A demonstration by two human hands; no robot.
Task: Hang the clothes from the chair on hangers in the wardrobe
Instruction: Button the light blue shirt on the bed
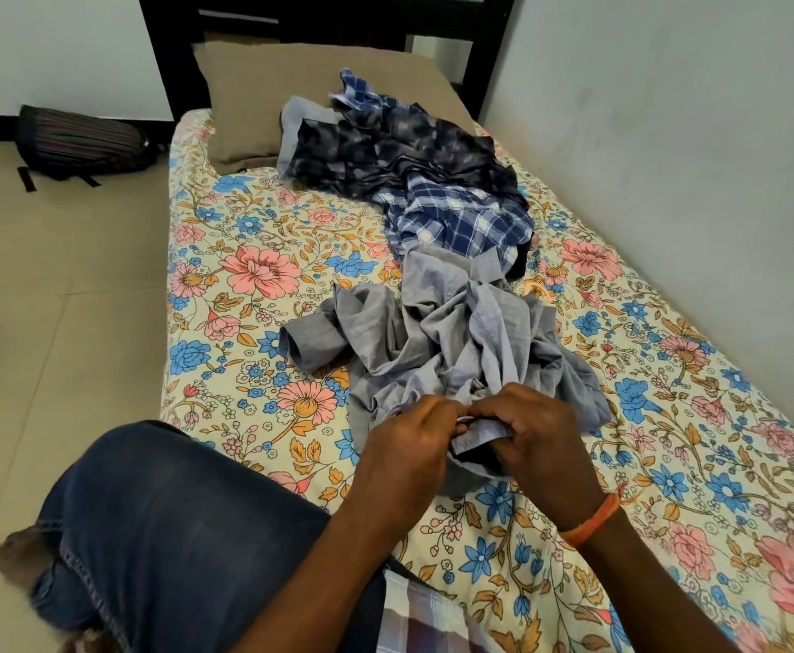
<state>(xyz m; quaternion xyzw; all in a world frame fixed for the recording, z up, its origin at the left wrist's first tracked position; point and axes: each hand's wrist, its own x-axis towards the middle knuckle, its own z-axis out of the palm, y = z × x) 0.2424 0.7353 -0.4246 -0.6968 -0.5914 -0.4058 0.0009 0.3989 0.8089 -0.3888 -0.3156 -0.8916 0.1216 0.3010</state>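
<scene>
A crumpled grey shirt (451,332) lies on the floral bedsheet (244,275) in front of me. My left hand (404,445) and my right hand (536,435) meet at the shirt's near edge, and both pinch a fold of the grey fabric between fingers and thumb. Beyond it lies a blue-and-white checked shirt (461,219). A dark patterned garment (385,153) is spread further back, partly over the pillow. No hanger, chair or wardrobe is in view.
A brown pillow (254,96) leans against the black headboard (433,16). The wall (668,134) runs along the bed's right side. A dark striped bag (79,139) lies on the tiled floor at left. My knee in jeans (174,534) rests at the bed's near left edge.
</scene>
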